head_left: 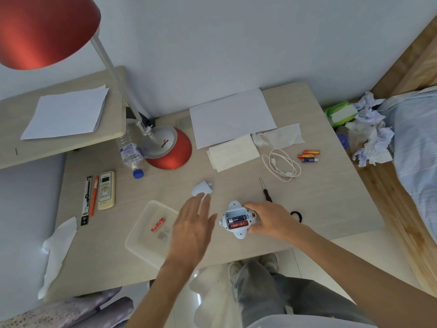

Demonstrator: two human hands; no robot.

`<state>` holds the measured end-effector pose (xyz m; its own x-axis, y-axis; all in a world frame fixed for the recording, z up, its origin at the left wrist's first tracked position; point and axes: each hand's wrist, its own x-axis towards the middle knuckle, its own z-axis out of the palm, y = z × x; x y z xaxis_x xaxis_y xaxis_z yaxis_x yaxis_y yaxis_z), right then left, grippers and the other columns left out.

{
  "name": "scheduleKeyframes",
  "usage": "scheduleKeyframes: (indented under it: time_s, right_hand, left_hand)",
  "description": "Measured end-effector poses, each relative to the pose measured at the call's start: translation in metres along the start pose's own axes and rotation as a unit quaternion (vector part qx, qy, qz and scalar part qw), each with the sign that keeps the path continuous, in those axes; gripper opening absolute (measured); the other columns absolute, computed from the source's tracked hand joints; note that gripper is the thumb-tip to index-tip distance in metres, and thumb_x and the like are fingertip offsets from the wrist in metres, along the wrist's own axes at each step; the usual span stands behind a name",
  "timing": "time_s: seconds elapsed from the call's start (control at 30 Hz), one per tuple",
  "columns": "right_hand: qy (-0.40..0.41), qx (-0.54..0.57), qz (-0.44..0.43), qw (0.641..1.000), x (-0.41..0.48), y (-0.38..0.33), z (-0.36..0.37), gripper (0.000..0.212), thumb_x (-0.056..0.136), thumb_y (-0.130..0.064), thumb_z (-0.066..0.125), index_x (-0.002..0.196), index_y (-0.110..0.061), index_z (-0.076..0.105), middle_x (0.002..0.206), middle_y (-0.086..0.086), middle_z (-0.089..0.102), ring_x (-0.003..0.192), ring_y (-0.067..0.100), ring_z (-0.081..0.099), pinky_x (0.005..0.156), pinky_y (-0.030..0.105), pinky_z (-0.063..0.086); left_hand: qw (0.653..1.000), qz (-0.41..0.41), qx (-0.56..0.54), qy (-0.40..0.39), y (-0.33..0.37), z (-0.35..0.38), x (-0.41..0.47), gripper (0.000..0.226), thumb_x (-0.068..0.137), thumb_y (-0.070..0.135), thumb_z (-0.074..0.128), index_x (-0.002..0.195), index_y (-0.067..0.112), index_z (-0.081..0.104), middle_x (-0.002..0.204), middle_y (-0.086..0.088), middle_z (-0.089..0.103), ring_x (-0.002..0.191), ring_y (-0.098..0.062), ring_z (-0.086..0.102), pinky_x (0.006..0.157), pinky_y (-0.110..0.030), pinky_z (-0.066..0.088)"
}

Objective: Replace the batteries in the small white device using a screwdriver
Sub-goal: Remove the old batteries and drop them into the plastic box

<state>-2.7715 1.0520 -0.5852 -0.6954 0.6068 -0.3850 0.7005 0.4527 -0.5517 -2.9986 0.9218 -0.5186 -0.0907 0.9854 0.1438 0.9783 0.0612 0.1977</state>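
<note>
Resting near worktop front edge: small white device, rounded lobed shell, underside up, battery bay open, one dark cell, one red cell, upper slot unfilled. Right hand fingers clamped round its right side. Left hand flat, fingers straight, slightly apart, tips at detached cover. Screwdriver just behind device.

Lamp shade cropped, 11 o'clock. Right hand hides white device's 3 o'clock side, half the black band. Left hand fingertips blurred.
</note>
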Motion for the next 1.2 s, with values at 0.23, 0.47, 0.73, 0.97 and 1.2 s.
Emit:
scheduleKeyframes:
  time_s: [0.23,0.47,0.73,0.97,1.2]
  right_hand:
    - [0.0,0.0,0.007,1.0,0.0,-0.005,-0.001,0.066,0.084,-0.05,0.078,0.142,-0.034,0.053,0.115,-0.007,0.075,0.091,0.011,0.069,0.077,0.024,0.053]
    - [0.002,0.004,0.01,1.0,0.001,-0.003,0.002,0.067,0.086,-0.052,0.077,0.144,-0.031,0.051,0.111,-0.008,0.073,0.082,0.01,0.06,0.071,0.022,0.042]
    - [0.005,0.022,0.005,1.0,-0.002,-0.005,0.0,0.065,0.087,-0.049,0.077,0.144,-0.029,0.052,0.114,-0.006,0.073,0.091,0.014,0.067,0.075,0.023,0.044]
    - [-0.001,0.031,0.009,0.999,-0.002,-0.004,0.0,0.066,0.086,-0.05,0.078,0.143,-0.03,0.051,0.115,-0.006,0.074,0.092,0.015,0.069,0.083,0.028,0.054]
    - [-0.005,0.03,0.005,1.0,-0.001,-0.002,0.001,0.066,0.086,-0.049,0.079,0.143,-0.029,0.052,0.117,-0.006,0.074,0.093,0.014,0.07,0.081,0.023,0.05]
  left_hand:
    - [0.988,0.11,0.011,-0.107,0.024,0.043,-0.002,0.08,0.095,0.035,0.079,0.159,0.019,0.034,0.158,-0.014,0.043,0.139,-0.031,0.049,0.119,-0.042,0.045]
    - [0.97,0.128,-0.024,-0.207,0.01,0.068,-0.001,0.065,0.095,0.032,0.078,0.152,0.033,0.046,0.159,-0.01,0.042,0.132,-0.023,0.057,0.097,-0.03,0.061]
    - [0.948,0.176,-0.012,-0.263,0.001,0.059,0.024,0.064,0.099,0.028,0.074,0.15,0.04,0.038,0.15,-0.008,0.036,0.112,-0.021,0.056,0.075,-0.029,0.063]
    - [0.933,0.217,-0.047,-0.285,-0.006,0.058,0.043,0.066,0.096,0.033,0.076,0.151,0.041,0.041,0.139,-0.004,0.04,0.104,-0.018,0.055,0.085,-0.036,0.06]
    - [0.931,0.23,-0.059,-0.278,-0.009,0.06,0.042,0.066,0.096,0.036,0.075,0.153,0.038,0.042,0.138,-0.006,0.043,0.104,-0.018,0.057,0.089,-0.034,0.06]
